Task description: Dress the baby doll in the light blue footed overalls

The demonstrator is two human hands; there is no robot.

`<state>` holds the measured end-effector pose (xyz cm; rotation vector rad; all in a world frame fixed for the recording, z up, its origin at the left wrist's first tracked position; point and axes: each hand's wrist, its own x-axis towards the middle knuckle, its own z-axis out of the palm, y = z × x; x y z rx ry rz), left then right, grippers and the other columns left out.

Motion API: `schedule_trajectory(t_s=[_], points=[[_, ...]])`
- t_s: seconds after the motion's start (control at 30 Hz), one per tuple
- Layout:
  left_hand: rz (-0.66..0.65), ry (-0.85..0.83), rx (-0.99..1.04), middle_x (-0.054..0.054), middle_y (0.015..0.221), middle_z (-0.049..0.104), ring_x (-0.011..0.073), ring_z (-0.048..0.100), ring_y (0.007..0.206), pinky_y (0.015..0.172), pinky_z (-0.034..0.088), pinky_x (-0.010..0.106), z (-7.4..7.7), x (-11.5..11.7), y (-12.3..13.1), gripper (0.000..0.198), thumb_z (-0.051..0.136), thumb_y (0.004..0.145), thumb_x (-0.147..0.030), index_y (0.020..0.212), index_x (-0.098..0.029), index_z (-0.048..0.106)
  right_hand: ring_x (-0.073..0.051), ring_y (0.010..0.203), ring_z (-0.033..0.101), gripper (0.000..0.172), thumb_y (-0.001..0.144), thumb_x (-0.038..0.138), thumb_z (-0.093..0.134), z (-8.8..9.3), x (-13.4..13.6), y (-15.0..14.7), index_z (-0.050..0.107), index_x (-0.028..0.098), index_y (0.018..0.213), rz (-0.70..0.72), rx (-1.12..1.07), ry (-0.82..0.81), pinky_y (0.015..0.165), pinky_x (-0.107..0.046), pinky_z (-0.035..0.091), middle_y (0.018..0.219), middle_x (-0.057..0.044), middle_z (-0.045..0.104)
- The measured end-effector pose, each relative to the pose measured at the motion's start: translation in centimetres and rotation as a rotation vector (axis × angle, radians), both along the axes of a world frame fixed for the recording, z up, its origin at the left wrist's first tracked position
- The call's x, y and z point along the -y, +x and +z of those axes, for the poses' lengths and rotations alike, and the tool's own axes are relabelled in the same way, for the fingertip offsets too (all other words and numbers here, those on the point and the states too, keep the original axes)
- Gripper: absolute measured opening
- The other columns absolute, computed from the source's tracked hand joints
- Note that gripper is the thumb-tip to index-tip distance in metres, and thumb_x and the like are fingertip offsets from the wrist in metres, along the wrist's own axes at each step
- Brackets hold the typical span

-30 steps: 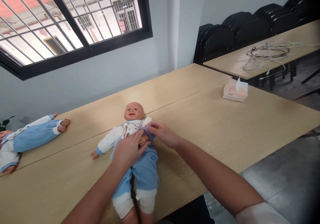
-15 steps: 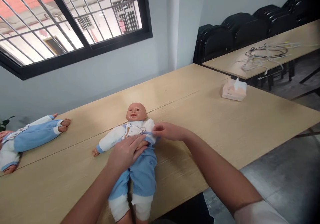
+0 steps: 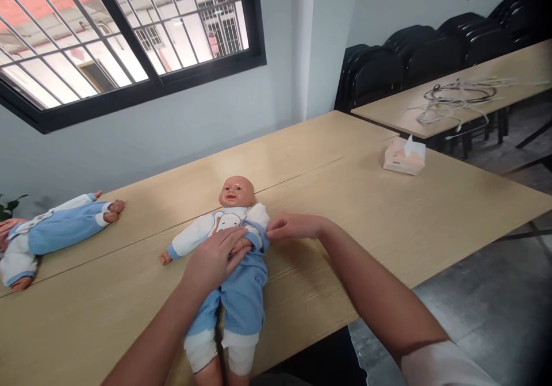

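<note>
A baby doll (image 3: 237, 191) lies on its back on the table, dressed in a white top (image 3: 192, 236) with a bear print and blue trousers (image 3: 244, 299) with white cuffs. My left hand (image 3: 215, 259) is across the doll's belly, its fingers closed around the doll's bent forearm (image 3: 242, 244), near the blue sleeve cuff. On the doll's other side, my right hand (image 3: 295, 226) pinches at the edge of the top by the bent elbow. The fingertips partly hide the cloth there. The doll's other arm stretches out to the side.
A second doll (image 3: 64, 228) in similar clothes lies at the left. A tissue pack (image 3: 404, 156) stands towards the right back. Tangled cables (image 3: 457, 101) lie on another table, with stacked black chairs (image 3: 414, 52) behind. A barred window (image 3: 142, 35) is above the wall side.
My right hand has slid slightly down along the sleeve's outer side. My left hand has shifted a little to the left, still on the forearm. The view has tilted slightly.
</note>
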<state>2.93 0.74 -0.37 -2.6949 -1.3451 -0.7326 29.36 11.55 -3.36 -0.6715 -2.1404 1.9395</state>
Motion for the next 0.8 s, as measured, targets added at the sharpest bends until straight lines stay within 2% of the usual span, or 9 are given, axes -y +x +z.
schedule_trajectory(t_s=[0.13, 0.27, 0.4, 0.53, 0.6, 0.7, 0.8], points=[[0.003, -0.006, 0.030, 0.010, 0.129, 0.074, 0.0268, 0.071, 0.120, 0.105, 0.058, 0.045, 0.1, -0.1, -0.3, 0.036, 0.060, 0.103, -0.034, 0.137, -0.024, 0.059, -0.014, 0.074, 0.051, 0.039, 0.086, 0.054, 0.073, -0.5, 0.0, -0.5, 0.074, 0.016, 0.081, 0.095, -0.002, 0.069, 0.074, -0.028, 0.039, 0.073, 0.003, 0.061], [0.021, 0.007, 0.056, 0.010, 0.125, 0.075, 0.0262, 0.072, 0.114, 0.098, 0.060, 0.043, 0.5, -0.3, -0.9, 0.033, 0.060, 0.103, -0.034, 0.134, -0.023, 0.061, -0.015, 0.078, 0.057, 0.035, 0.081, 0.051, 0.076, -1.2, -0.6, -0.6, 0.078, 0.016, 0.085, -0.018, -0.011, 0.115, 0.076, -0.028, 0.043, 0.079, 0.001, 0.069], [0.018, 0.012, 0.051, 0.010, 0.121, 0.076, 0.0256, 0.073, 0.111, 0.096, 0.060, 0.042, 0.5, -0.5, -1.2, 0.030, 0.061, 0.103, -0.034, 0.130, -0.021, 0.062, -0.014, 0.071, 0.053, 0.037, 0.077, 0.052, 0.079, -2.0, -1.1, -0.3, 0.079, 0.016, 0.080, -0.112, 0.112, 0.241, 0.066, -0.026, 0.039, 0.073, 0.001, 0.068], [0.033, 0.008, 0.064, 0.010, 0.120, 0.076, 0.0259, 0.073, 0.110, 0.098, 0.060, 0.042, 0.3, -0.5, -1.2, 0.030, 0.061, 0.102, -0.035, 0.129, -0.022, 0.062, -0.012, 0.064, 0.045, 0.040, 0.078, 0.055, 0.077, -2.0, -0.8, -0.7, 0.076, 0.016, 0.070, -0.140, 0.140, 0.308, 0.060, -0.025, 0.033, 0.061, 0.004, 0.056], [0.047, 0.016, 0.072, 0.010, 0.120, 0.076, 0.0262, 0.073, 0.110, 0.098, 0.060, 0.043, 0.2, -0.5, -1.2, 0.031, 0.061, 0.102, -0.036, 0.130, -0.022, 0.063, -0.012, 0.064, 0.043, 0.044, 0.080, 0.058, 0.075, -1.6, -0.6, -0.9, 0.073, 0.016, 0.069, -0.143, 0.058, 0.283, 0.060, -0.026, 0.033, 0.061, 0.004, 0.053], [0.037, 0.027, 0.061, 0.010, 0.122, 0.076, 0.0262, 0.073, 0.111, 0.099, 0.060, 0.043, 0.2, -0.4, -1.1, 0.032, 0.061, 0.102, -0.035, 0.131, -0.022, 0.063, -0.012, 0.066, 0.044, 0.048, 0.084, 0.063, 0.070, -0.7, -0.2, -1.2, 0.073, 0.016, 0.079, -0.227, -0.116, 0.193, 0.059, -0.026, 0.033, 0.066, 0.003, 0.054], [-0.009, 0.032, 0.021, 0.010, 0.127, 0.075, 0.0260, 0.072, 0.116, 0.101, 0.060, 0.043, 0.1, -0.3, -0.7, 0.033, 0.061, 0.102, -0.034, 0.134, -0.023, 0.061, -0.010, 0.056, 0.035, 0.051, 0.087, 0.067, 0.067, 0.0, 0.2, -1.8, 0.067, 0.016, 0.079, -0.316, -0.164, 0.058, 0.051, -0.025, 0.023, 0.060, 0.005, 0.044]])
